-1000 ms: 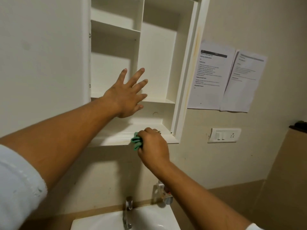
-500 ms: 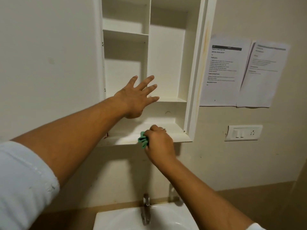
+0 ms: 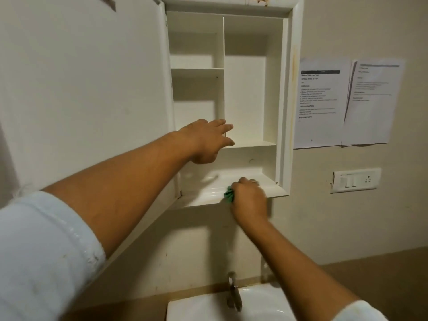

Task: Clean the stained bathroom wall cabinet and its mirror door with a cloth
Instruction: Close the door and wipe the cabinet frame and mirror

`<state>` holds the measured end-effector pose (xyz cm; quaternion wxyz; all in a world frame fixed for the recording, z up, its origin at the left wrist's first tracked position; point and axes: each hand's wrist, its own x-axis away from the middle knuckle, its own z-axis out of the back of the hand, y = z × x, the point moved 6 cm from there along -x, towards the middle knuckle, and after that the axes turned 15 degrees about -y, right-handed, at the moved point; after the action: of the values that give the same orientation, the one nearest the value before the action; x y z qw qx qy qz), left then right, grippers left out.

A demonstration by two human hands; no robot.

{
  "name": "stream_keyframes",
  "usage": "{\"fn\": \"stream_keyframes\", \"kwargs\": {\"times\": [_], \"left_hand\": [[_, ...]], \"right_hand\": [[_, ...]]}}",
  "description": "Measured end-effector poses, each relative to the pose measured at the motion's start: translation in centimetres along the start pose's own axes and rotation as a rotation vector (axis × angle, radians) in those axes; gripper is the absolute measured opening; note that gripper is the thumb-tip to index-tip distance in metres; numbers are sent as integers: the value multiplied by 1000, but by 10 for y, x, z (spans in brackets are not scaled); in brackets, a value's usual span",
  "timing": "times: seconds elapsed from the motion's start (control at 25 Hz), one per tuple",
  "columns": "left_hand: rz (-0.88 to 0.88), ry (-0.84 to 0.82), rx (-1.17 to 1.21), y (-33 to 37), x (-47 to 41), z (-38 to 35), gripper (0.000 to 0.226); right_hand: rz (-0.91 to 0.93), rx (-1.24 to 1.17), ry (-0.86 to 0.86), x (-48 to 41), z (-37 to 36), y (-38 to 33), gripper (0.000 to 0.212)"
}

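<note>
Centre frame: white open-shelved wall cabinet (image 3: pixel 290 112), its white door (image 3: pixel 92 89) standing open at upper left. Lower centre: right hand (image 3: pixel 249 200) clenched round crumpled green cloth (image 3: pixel 229 197), pressing it on the cabinet's bottom ledge. Left hand (image 3: pixel 208 141) released, fingers straight, before the middle shelf. White basin (image 3: pixel 199 309) at bottom edge; printed paper sheets (image 3: pixel 322 105) at right.

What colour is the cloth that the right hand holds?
Green. The cloth shows at the right hand in the head view.

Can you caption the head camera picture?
Right hand holds a green cloth on the open cabinet's bottom ledge; left hand open above.
</note>
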<state>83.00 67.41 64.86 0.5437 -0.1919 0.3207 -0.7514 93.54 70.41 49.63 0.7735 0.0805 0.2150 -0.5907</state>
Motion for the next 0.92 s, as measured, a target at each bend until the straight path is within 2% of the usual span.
{"fn": "stream_keyframes", "kwargs": {"times": [0.08,0.16,0.28,0.4,0.52,0.6,0.68,0.76,0.84,0.92], "left_hand": [[25,-38,-6,-6,19,13,57],[74,-78,-54,-15,46,23,55],[117,-42,-123,-25,96,47,45],[137,66,-132,-35,172,78,24],[157,348,-171,-58,253,98,20],[144,671,-131,-80,299,102,23],[138,999,47,-111,343,91,31],[131,1192,371,-143,369,62,36],[107,1158,763,-160,361,27,40],[-13,978,1110,-156,332,0,44]], "right_hand": [[152,-225,-149,6,2,-42,25],[139,-599,-247,18,15,-59,26],[-58,-1074,-164,57,45,-61,22],[-195,-1311,-23,99,81,-68,32],[-263,-1353,143,128,130,-89,37],[-259,-1356,219,139,166,-106,39],[-215,-1331,272,147,202,-130,43],[-156,-1287,317,156,233,-158,41],[-73,-1233,348,163,254,-188,35],[0,-1192,354,169,266,-214,29]]}}
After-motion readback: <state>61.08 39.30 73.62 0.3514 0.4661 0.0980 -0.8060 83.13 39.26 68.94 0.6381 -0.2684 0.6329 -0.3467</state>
